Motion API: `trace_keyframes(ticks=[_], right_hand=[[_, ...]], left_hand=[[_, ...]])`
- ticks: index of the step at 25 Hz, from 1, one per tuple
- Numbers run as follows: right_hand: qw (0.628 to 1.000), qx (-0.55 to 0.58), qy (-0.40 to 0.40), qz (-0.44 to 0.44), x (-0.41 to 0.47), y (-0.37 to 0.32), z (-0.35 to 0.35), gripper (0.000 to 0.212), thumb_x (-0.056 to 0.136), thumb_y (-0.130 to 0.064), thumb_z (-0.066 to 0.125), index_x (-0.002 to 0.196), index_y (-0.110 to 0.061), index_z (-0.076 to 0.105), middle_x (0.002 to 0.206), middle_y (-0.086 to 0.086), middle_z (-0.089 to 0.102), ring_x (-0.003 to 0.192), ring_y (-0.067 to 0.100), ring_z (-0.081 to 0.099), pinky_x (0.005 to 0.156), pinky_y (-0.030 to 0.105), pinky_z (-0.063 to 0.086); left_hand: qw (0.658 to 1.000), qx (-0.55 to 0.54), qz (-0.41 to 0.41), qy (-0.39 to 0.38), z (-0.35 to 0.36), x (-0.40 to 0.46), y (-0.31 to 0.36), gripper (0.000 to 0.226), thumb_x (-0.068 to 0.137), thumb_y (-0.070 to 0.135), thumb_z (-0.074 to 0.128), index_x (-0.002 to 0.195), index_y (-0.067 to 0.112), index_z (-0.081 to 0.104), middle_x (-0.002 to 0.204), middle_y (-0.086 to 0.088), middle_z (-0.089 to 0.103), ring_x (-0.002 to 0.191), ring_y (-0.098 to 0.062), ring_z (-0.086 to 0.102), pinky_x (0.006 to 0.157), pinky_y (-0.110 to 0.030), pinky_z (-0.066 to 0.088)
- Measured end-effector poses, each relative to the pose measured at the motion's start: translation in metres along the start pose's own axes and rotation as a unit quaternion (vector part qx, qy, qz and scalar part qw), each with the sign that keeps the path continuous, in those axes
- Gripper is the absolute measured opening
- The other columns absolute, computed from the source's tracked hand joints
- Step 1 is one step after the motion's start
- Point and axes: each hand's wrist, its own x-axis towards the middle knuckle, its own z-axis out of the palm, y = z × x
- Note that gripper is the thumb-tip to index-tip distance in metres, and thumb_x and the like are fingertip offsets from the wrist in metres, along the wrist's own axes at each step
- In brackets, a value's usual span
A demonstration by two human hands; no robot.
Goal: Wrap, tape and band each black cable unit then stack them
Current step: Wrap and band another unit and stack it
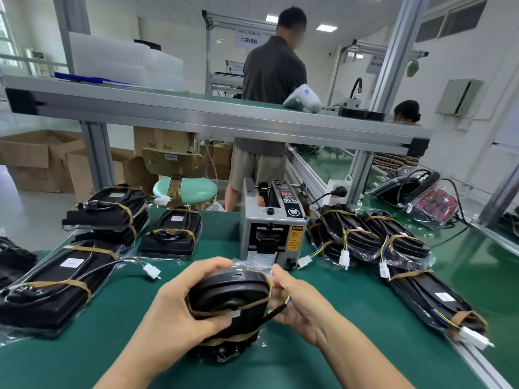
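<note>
Head-cam view over a green work mat (351,299). Centre front, both hands hold one black cable unit (229,296) just above the mat, w/ clear plastic wrap and tan rubber bands round it. Left hand (179,310) grasps the unit's left side, fingers curled over the top, thumb underneath. Right hand (297,301) is at the unit's right edge, fingers curled, pinching the black cable (276,311) where coloured wires come out.

Directly behind the hands, a grey automatic tape dispenser (271,231) stands on the mat, approx. centre, a strip of tape hanging at its mouth.

Left of it: 3 groups of finished banded units – a stack at the back left (106,211), a single unit beside the dispenser (170,234), and a long flat one nearer the front (53,282). Right of the dispenser: a pile of banded units w/ white connectors (373,242), running toward the front right edge.

Far right, more bagged parts (421,192) on the conveyor. Beyond the mat: a teal stool (185,189), cardboard boxes (36,158), an aluminium shelf rail (213,119) across the view, and 1 person standing w/ back turned (269,88).
</note>
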Motion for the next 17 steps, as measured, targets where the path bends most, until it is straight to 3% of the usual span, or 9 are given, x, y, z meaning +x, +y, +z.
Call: trace_keyframes(ticks=[2, 4, 5, 8, 10, 12, 15, 17], right_hand=[[0.996, -0.020, 0.053, -0.064, 0.004, 0.004, -0.005, 0.016, 0.095, -0.037, 0.054, 0.109, -0.028, 0.055, 0.092, -0.003, 0.065, 0.081, 0.013, 0.063, 0.073, 0.027, 0.043], [0.971, -0.092, 0.101, -0.197, 0.004, -0.001, -0.007, 0.010, 0.094, -0.030, 0.056, 0.103, -0.031, 0.062, 0.100, -0.006, 0.064, 0.095, 0.013, 0.059, 0.079, 0.024, 0.044], [0.960, -0.116, 0.088, -0.237, 0.004, -0.005, -0.005, 0.010, 0.093, -0.029, 0.058, 0.094, -0.029, 0.067, 0.101, -0.008, 0.064, 0.099, 0.010, 0.058, 0.082, 0.021, 0.043], [0.950, -0.169, 0.032, -0.262, 0.004, -0.012, 0.010, 0.021, 0.093, -0.028, 0.058, 0.077, -0.023, 0.070, 0.110, -0.012, 0.056, 0.100, -0.010, 0.050, 0.083, 0.011, 0.037], [0.954, -0.168, 0.033, -0.244, 0.012, -0.014, 0.017, 0.023, 0.097, -0.028, 0.051, 0.085, -0.020, 0.069, 0.117, -0.006, 0.054, 0.100, -0.010, 0.049, 0.085, 0.010, 0.038], [0.973, -0.101, 0.083, -0.192, 0.024, -0.017, 0.015, 0.024, 0.098, -0.028, 0.046, 0.096, -0.011, 0.064, 0.105, 0.000, 0.060, 0.097, 0.011, 0.054, 0.082, 0.025, 0.042], [0.973, -0.036, 0.185, -0.132, 0.041, -0.022, 0.008, 0.017, 0.093, -0.019, 0.053, 0.092, -0.010, 0.067, 0.074, -0.001, 0.053, 0.072, 0.017, 0.044, 0.058, 0.022, 0.035], [0.967, -0.033, 0.222, -0.121, 0.054, -0.030, 0.007, 0.016, 0.091, -0.016, 0.055, 0.086, -0.010, 0.070, 0.062, -0.001, 0.051, 0.060, 0.017, 0.040, 0.054, 0.023, 0.033]], left_hand=[[1.000, 0.016, -0.006, 0.025, 0.002, -0.001, -0.003, 0.074, 0.053, 0.001, 0.088, 0.109, 0.043, 0.064, 0.104, 0.014, 0.071, 0.095, -0.002, 0.067, 0.082, -0.005, 0.044], [0.995, 0.057, -0.002, 0.084, 0.005, -0.003, -0.005, 0.077, 0.047, 0.001, 0.091, 0.105, 0.045, 0.065, 0.098, 0.019, 0.071, 0.089, 0.003, 0.066, 0.080, -0.002, 0.043], [0.991, 0.073, -0.001, 0.114, 0.005, -0.003, -0.007, 0.079, 0.046, -0.004, 0.091, 0.104, 0.043, 0.066, 0.097, 0.020, 0.070, 0.088, 0.004, 0.066, 0.081, 0.000, 0.042], [0.979, 0.098, -0.020, 0.176, -0.001, -0.004, -0.011, 0.079, 0.048, -0.010, 0.088, 0.102, 0.044, 0.065, 0.097, 0.023, 0.069, 0.087, 0.008, 0.064, 0.083, 0.002, 0.039], [0.974, 0.105, -0.039, 0.195, -0.007, -0.004, -0.013, 0.080, 0.049, -0.008, 0.088, 0.100, 0.049, 0.064, 0.098, 0.024, 0.067, 0.087, 0.010, 0.062, 0.083, 0.003, 0.037], [0.971, 0.133, -0.041, 0.193, -0.009, -0.007, -0.012, 0.079, 0.050, -0.004, 0.089, 0.102, 0.049, 0.064, 0.098, 0.023, 0.067, 0.088, 0.011, 0.061, 0.086, 0.002, 0.037], [0.956, 0.209, -0.021, 0.205, -0.011, -0.015, -0.013, 0.072, 0.047, 0.003, 0.092, 0.110, 0.029, 0.067, 0.093, 0.015, 0.069, 0.092, 0.002, 0.062, 0.100, -0.014, 0.038], [0.960, 0.186, -0.027, 0.206, -0.011, -0.015, -0.012, 0.067, 0.050, 0.019, 0.091, 0.111, 0.030, 0.064, 0.100, 0.011, 0.069, 0.093, 0.000, 0.061, 0.096, -0.010, 0.039]])
